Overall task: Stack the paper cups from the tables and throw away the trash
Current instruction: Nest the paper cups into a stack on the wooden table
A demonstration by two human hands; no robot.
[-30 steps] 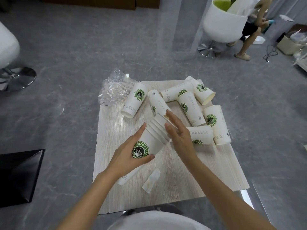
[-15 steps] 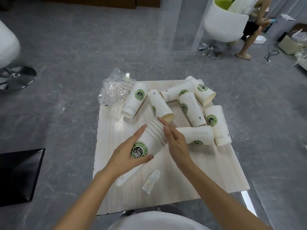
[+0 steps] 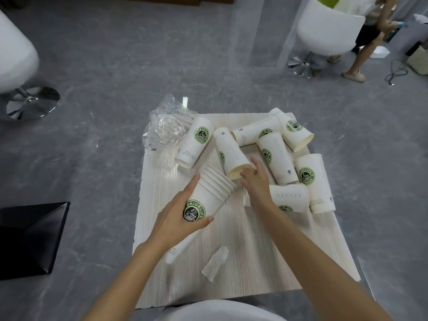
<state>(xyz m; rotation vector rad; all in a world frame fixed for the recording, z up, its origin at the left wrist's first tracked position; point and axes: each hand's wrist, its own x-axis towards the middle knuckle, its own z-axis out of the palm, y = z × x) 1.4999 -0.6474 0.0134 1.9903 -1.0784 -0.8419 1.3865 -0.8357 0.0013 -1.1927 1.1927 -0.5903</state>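
Note:
My left hand (image 3: 176,218) grips a stack of nested white paper cups (image 3: 210,195) with a green coffee logo, tilted above the pale wooden table (image 3: 254,262). My right hand (image 3: 256,181) reaches to the open rim of a lying cup (image 3: 229,151), its fingers curled at the rim. Several more cups lie on their sides: one at the back left (image 3: 196,141), others at the back right (image 3: 257,133) and right (image 3: 313,179). A crumpled clear plastic wrap (image 3: 164,126) sits at the table's far left corner. A small crumpled white wrapper (image 3: 215,266) lies near the front.
A black bin (image 3: 30,237) stands on the grey floor to the left. White swivel chairs stand at the far left (image 3: 16,66) and far right (image 3: 324,31), where a person (image 3: 370,42) stands. A cable (image 3: 396,72) lies on the floor.
My right hand has left the stack's rim and moved forward to the rim of the lying cup behind it. The left hand keeps the stack, nearly still.

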